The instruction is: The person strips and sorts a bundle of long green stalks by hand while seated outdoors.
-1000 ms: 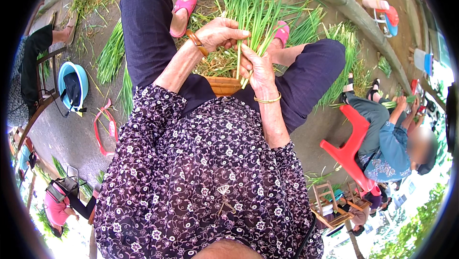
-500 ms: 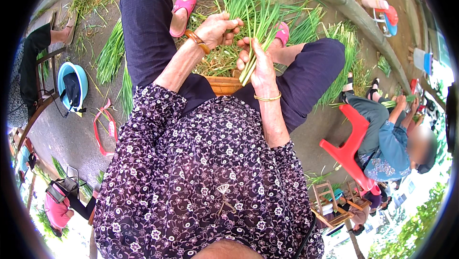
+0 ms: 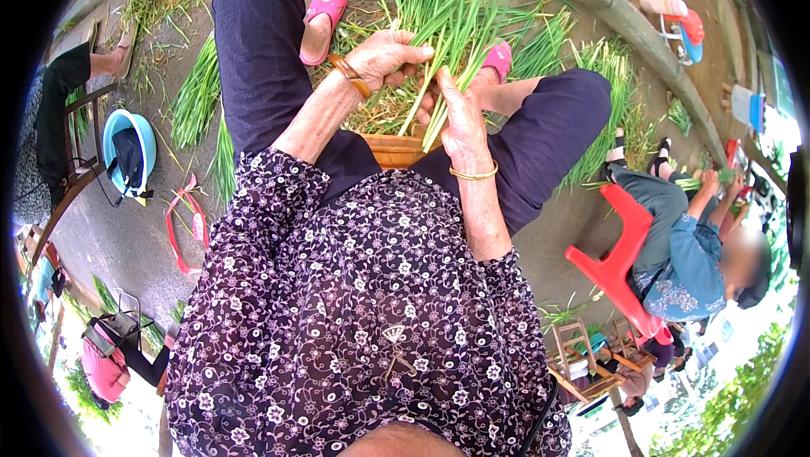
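My right hand [image 3: 461, 119] is closed round a small bunch of long, chive-like green stalks [image 3: 462, 43]. Their pale cut-looking ends point down toward my lap, and the leafy ends fan out away from me. Close by on the left, my left hand [image 3: 390, 60] pinches a stalk or two at the bunch's left side, the thumb stretched across; its fingertips are partly hidden. Below both hands, between my knees, lies a heap of yellowish trimmings [image 3: 384, 111]. The edge of a brown wooden seat [image 3: 392, 151] shows in front of my lap.
More green bundles lie on the ground at the left [image 3: 196, 94] and right [image 3: 612, 77]. A blue basin [image 3: 148, 140] holding a black item and a red strap [image 3: 173, 233] are on the left. On the right, a person [image 3: 683, 246] sits by a red stool [image 3: 620, 237].
My left hand has moved slightly closer to the bunch, its thumb now extended over it. A stalk has separated to the left of the bunch in my right hand.
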Available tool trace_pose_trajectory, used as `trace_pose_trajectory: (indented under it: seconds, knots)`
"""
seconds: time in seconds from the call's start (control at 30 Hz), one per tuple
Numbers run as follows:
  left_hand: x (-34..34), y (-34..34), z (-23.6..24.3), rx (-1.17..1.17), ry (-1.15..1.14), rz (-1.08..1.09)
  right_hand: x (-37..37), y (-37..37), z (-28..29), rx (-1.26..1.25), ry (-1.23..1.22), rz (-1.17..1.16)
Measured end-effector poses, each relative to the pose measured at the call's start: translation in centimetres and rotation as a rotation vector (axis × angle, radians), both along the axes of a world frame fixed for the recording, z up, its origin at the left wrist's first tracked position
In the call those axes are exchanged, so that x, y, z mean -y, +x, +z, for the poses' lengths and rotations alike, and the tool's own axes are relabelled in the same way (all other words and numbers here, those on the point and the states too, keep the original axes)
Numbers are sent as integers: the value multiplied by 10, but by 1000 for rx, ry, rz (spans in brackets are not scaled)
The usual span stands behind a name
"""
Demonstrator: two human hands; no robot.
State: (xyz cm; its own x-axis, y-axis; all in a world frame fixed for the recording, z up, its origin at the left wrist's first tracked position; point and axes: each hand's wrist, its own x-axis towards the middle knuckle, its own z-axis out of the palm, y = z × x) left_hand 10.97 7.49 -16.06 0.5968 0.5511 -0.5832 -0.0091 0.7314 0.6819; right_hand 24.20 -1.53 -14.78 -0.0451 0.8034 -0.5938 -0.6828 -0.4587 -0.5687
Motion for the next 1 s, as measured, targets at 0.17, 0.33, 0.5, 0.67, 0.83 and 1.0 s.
trace_pose_trajectory:
  seconds: [0.17,0.33,0.5,0.67,0.83,1.0]
  knots:
    - [0,-2,4,20,24,-5,0,0,2,-39,-19,-53]
    - [1,0,4,27,37,8,0,1,4,-41,14,-22]
    - [1,2,8,20,27,15,1,0,7,29,38,-22]
    - [2,2,6,70,11,-41,1,-3,10,97,42,43]
    - [2,1,2,87,-16,8,0,-2,10,31,36,10]
    - [1,0,-1,123,-37,45,-4,4,6,-58,32,-51]
